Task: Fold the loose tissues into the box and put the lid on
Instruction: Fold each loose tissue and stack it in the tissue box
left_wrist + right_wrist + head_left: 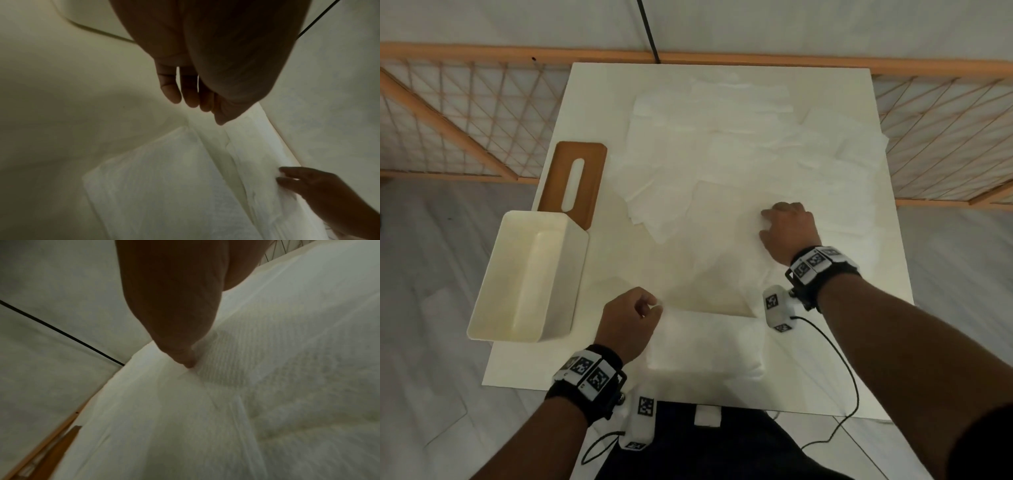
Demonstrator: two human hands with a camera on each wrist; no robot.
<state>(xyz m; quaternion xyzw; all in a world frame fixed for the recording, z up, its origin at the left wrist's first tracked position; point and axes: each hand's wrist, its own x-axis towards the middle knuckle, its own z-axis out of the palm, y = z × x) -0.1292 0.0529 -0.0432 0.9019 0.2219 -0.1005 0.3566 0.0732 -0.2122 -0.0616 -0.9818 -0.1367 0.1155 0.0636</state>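
Table (619,260): white, carries everything.
Loose tissues (739,144): spread flat over the far half of the table, overlapping.
Box (524,274): cream, open, at the left edge, partly over it.
Folded tissues (705,346): a stack at the near edge.
Lid (575,178): brown with a slot, behind the box.
Right hand (787,229): fingers bent, pinching a loose tissue.
Left hand (628,322): fingers curled, pinching a tissue corner at the stack.
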